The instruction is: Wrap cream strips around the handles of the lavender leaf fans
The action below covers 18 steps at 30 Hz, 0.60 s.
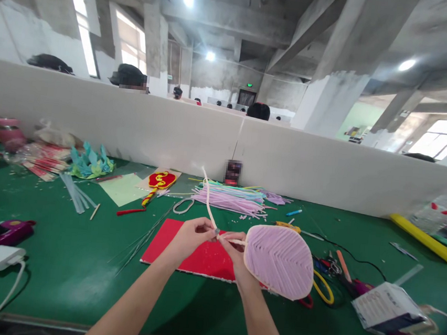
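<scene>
My left hand [193, 234] is closed in a pinch on a cream pipe cleaner [208, 195], whose free end sticks up and away from me. In my right hand [236, 249] is the thin cream handle of a lilac leaf-shaped fan [280, 261]. The fan has slanting rows meeting along a middle line and a cream rim. Its blade points to the right. Both hands meet at the handle's end, where the pipe cleaner touches it; my fingers hide the exact join. Below the hands lies a red board [202, 257].
Behind the board lies a pile of lilac and mint pipe cleaners [230, 197]. A red and yellow fan [161, 180] rests at the back left. Scissors [324, 288] lie partly under the lilac fan. A purple power strip [1, 235] and a white box [387, 308] flank the workspace.
</scene>
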{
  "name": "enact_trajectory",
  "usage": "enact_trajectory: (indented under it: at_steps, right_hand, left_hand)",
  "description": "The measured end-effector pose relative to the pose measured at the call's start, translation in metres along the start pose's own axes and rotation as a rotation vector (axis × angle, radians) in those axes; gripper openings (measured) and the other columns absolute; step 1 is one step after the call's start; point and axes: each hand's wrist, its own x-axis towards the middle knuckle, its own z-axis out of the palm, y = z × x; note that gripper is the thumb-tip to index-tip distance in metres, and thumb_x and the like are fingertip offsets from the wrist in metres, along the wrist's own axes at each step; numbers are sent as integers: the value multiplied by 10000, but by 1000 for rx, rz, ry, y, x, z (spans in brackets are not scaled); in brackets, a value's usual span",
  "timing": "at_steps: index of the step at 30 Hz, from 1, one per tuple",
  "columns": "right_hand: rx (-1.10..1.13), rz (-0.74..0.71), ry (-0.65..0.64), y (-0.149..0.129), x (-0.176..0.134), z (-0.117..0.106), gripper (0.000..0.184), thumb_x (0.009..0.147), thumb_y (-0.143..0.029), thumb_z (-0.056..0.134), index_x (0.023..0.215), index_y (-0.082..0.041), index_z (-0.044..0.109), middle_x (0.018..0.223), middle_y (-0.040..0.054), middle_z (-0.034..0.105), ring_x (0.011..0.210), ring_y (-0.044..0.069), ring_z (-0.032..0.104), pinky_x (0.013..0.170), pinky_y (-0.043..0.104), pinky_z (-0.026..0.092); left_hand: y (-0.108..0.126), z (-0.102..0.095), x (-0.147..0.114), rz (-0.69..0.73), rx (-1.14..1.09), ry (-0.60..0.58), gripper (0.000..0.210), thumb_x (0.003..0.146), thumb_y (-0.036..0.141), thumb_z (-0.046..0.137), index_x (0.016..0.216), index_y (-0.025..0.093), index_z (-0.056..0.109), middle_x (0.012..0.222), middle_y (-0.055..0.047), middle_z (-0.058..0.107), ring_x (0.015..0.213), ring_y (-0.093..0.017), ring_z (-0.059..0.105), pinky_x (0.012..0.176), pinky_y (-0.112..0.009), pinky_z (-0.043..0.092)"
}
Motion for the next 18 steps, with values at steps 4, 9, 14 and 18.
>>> enact_trajectory:
  at_steps: [4,9,14,18]
  right_hand:
    - [-31,-23,24,0,1,-2,108,599,-171,702,596,-215,603,623,-12,641,631,180,612,666,365,486]
    - [-24,-69,29,-1,3,-3,132,566,-210,733,563,-217,602,607,-6,639,626,173,610,639,344,492]
    - [-30,-112,51,2,6,-2,159,530,-218,747,526,-210,588,583,-12,644,588,157,618,606,320,495]
    - [-39,-129,43,1,5,-2,145,548,-216,738,548,-214,594,615,-11,656,619,160,630,606,314,502]
  left_hand:
    - [-3,1,-1,44,-11,-1,147,683,288,604,701,147,566,616,8,595,615,-127,574,624,-250,467]
    - [-4,2,-3,77,9,6,179,701,326,595,703,149,564,642,2,599,635,-128,566,630,-248,459]
    - [-2,3,-4,45,-33,-13,177,711,321,596,717,147,572,641,1,611,639,-126,577,655,-248,455]
    - [-2,2,-5,63,-32,-7,171,706,317,605,716,149,574,644,4,611,639,-124,577,651,-243,452]
